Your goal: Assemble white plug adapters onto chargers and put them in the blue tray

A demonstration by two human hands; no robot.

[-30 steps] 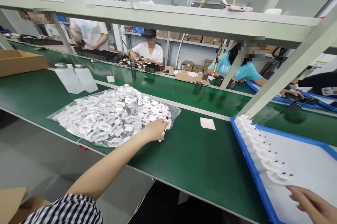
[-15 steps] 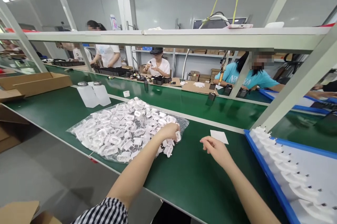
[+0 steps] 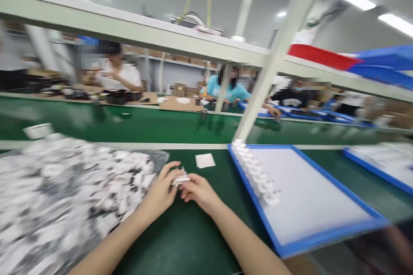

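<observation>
The left hand (image 3: 161, 192) and the right hand (image 3: 200, 192) are meeting above the green bench (image 3: 180, 240), the fingers of both grasping one small white part (image 3: 181, 179) between them. A clear bag (image 3: 161, 158) of white pieces (image 3: 97, 180) is lying just beside the left hand. Beyond the hands, a white square (image 3: 205, 160) is resting near a blue-rimmed tray (image 3: 309, 193), whose left edge white items (image 3: 256, 174) are lining.
</observation>
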